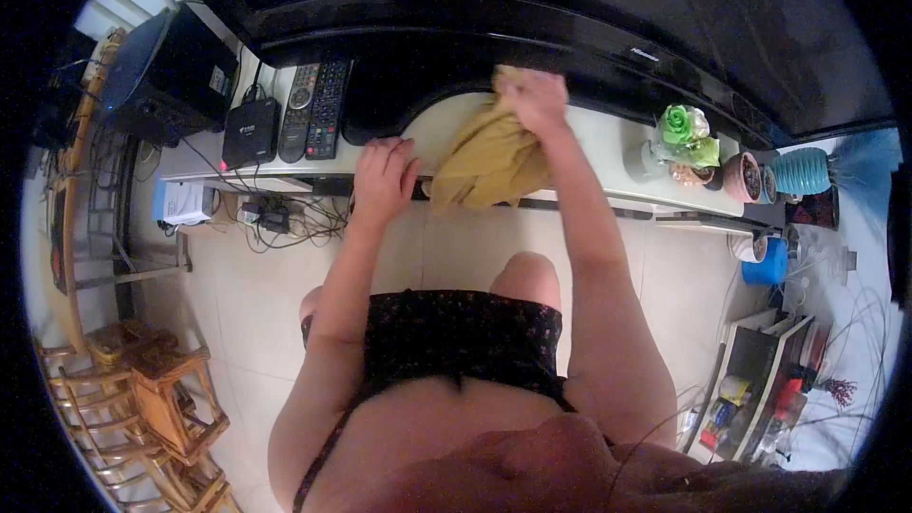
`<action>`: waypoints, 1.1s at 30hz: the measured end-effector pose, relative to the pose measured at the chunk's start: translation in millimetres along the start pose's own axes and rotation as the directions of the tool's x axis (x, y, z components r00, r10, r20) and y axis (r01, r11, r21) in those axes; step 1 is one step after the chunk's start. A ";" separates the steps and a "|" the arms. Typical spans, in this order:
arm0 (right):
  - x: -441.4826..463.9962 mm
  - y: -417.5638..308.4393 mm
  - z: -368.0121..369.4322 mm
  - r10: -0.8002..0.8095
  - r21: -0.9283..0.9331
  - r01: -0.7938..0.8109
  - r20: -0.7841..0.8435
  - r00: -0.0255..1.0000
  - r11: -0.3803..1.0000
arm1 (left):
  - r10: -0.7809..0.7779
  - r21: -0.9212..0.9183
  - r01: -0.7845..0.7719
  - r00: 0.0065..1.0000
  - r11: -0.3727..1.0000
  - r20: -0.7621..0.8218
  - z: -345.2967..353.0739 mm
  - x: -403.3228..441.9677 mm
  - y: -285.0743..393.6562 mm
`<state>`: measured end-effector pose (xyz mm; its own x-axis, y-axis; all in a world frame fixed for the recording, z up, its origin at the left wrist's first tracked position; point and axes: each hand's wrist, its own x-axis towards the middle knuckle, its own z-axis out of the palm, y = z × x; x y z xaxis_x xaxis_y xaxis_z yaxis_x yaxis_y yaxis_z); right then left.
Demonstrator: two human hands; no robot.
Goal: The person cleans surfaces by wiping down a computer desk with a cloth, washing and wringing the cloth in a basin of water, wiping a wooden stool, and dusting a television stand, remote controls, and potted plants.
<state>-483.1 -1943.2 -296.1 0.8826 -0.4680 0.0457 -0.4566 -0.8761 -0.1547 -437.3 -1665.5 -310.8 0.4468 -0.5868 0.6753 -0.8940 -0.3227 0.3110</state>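
Observation:
A crumpled yellow-brown cloth [489, 161] hangs partly over the front edge of the white TV stand [594, 147]. My right hand [535, 100] grips its upper end, close to the base of the black television [532, 33]. My left hand [385, 174] rests at the stand's front edge, fingers stretched out and holding nothing, beside the black TV base [380, 100]. Left of that hand lie two remote controls, a black one [328, 109] and a greyish one [299, 109], next to a small black set-top box [251, 133].
A black speaker [171, 71] stands at the stand's left end. Toward the right end are a green flower ornament [684, 123], a pink pot [742, 176] and a blue ribbed vase [800, 172]. Loose cables [299, 220] hang below. Wooden chairs [176, 385] stand at lower left.

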 end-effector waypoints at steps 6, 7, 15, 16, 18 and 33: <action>-26.7 76.3 17.0 0.113 0.009 -0.134 -0.597 0.794 0.991 | 0.087 0.133 -0.097 0.993 0.986 0.078 21.6 -12.7 -18.0; -32.9 68.8 15.1 0.141 0.054 -0.139 -0.644 0.752 0.989 | 0.097 0.184 -0.112 0.992 0.976 0.086 24.2 -14.2 -18.9; -41.3 24.7 -9.5 0.817 0.879 0.349 -0.448 0.365 0.326 | 0.149 0.247 -0.164 0.986 0.955 0.077 29.7 -18.3 -26.6; -29.5 19.7 -9.7 0.834 0.851 0.270 -0.508 0.216 0.449 | 0.152 0.250 -0.170 0.984 0.953 0.088 29.9 -17.9 -27.8; -3.7 2.2 5.9 0.799 0.831 0.393 -0.521 0.301 0.394 | 0.154 0.249 -0.173 0.983 0.953 0.096 30.3 -18.5 -28.5; -14.0 45.9 23.9 0.719 0.850 0.315 -0.525 0.454 0.422 | 0.150 0.223 -0.162 0.986 0.961 0.068 30.1 -16.7 -26.1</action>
<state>-513.7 -1974.1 -327.4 0.0136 -0.9037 0.4279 0.1815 -0.4186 -0.8899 -420.3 -1669.7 -350.3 0.3089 -0.6777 0.6673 -0.9236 -0.3812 0.0404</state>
